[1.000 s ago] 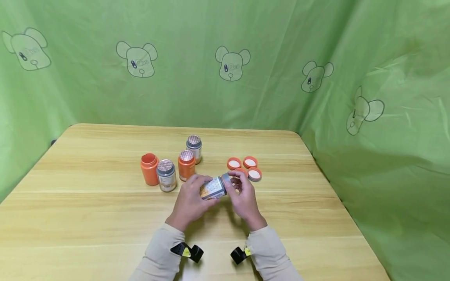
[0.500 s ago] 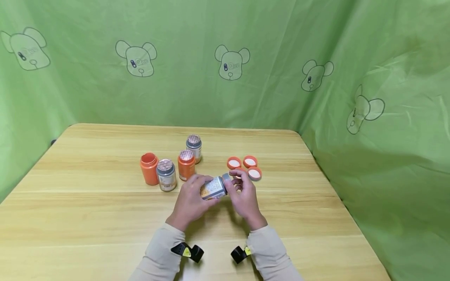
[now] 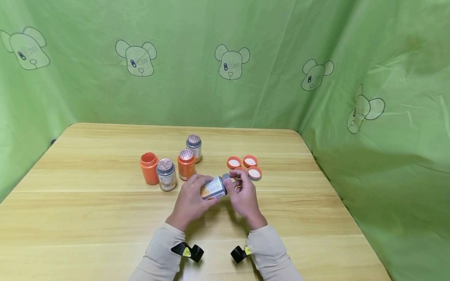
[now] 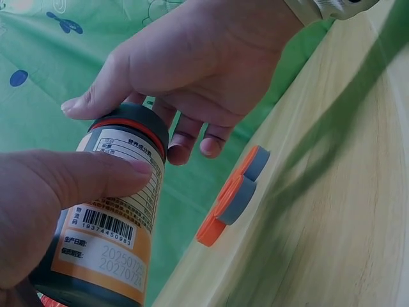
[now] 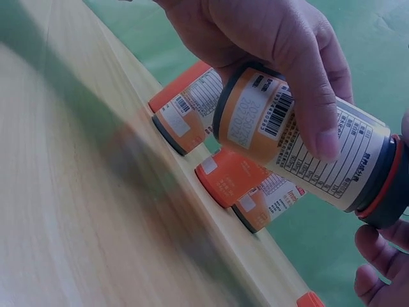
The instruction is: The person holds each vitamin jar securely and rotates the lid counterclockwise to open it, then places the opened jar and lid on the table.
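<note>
My left hand (image 3: 190,201) grips a dark grey supplement bottle (image 3: 212,189) around its body, thumb across the white and orange label. The bottle is tilted above the table, neck toward the right. On its neck sits a dark grey cap (image 4: 133,118) with an orange-red ring beneath. My right hand (image 3: 245,199) pinches that cap between thumb and fingers; the left wrist view shows the other fingers loosely bent beside it. Several orange and grey caps lie just beyond the right hand, among them an orange one (image 3: 234,163) and a grey one (image 3: 254,173); another is partly hidden by the fingers.
To the left stand an uncovered orange bottle (image 3: 150,171), a foil-sealed grey bottle (image 3: 166,179) and a foil-sealed orange bottle (image 3: 186,168). Farther back is another sealed grey bottle (image 3: 194,148). A green curtain (image 3: 190,97) hangs behind the wooden table (image 3: 88,218).
</note>
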`<state>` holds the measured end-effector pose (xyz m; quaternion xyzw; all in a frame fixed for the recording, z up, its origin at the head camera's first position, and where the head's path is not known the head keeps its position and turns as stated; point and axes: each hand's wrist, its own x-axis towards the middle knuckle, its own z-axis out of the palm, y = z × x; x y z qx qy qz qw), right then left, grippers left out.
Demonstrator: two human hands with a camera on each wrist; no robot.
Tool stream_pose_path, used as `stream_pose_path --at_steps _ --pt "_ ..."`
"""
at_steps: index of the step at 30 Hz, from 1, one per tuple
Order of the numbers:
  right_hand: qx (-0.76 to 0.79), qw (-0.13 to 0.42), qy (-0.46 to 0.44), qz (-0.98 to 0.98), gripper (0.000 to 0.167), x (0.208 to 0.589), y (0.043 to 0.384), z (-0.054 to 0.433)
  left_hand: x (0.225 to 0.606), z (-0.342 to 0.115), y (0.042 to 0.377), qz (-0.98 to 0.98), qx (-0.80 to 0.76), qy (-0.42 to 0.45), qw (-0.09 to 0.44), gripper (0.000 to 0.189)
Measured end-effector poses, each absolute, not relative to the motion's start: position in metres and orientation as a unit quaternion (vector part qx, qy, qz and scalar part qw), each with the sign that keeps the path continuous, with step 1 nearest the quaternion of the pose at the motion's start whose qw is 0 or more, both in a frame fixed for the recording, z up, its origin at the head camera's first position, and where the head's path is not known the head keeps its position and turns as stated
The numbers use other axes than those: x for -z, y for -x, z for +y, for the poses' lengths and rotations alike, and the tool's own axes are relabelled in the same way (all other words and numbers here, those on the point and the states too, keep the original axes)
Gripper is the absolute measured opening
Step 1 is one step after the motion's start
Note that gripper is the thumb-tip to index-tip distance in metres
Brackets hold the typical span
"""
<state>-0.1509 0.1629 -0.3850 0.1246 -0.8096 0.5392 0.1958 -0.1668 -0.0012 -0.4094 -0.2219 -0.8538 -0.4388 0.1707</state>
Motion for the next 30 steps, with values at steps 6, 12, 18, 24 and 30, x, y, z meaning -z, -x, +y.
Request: stream_pose_path --at_steps 6,12,18,24,30 --pt "-0.555 0.184 -0.134 -0.800 0.025 0.380 0.147 0.162 0.409 -0.003 0.167 -0.859 0.433 0.215 0.169 0.057" --pt "-0.555 0.185 -0.141 -0.799 0.028 0.382 0.148 0.163 0.409 -0.002 0.168 -0.858 0.436 0.216 0.167 0.057" --pt "-0.539 0.178 -0.117 -0.815 0.029 0.383 0.149 0.161 0.411 -0.002 0.168 -0.854 0.439 0.221 0.171 0.056" --pt "-0.552 0.181 -0.123 -0.805 0.029 0.384 0.149 0.161 0.410 -0.002 0.168 -0.856 0.438 0.219 0.167 0.056" --pt "-0.569 0.188 -0.156 -0.785 0.031 0.410 0.162 0.170 0.410 -0.001 0.168 -0.856 0.437 0.220 0.167 0.056"
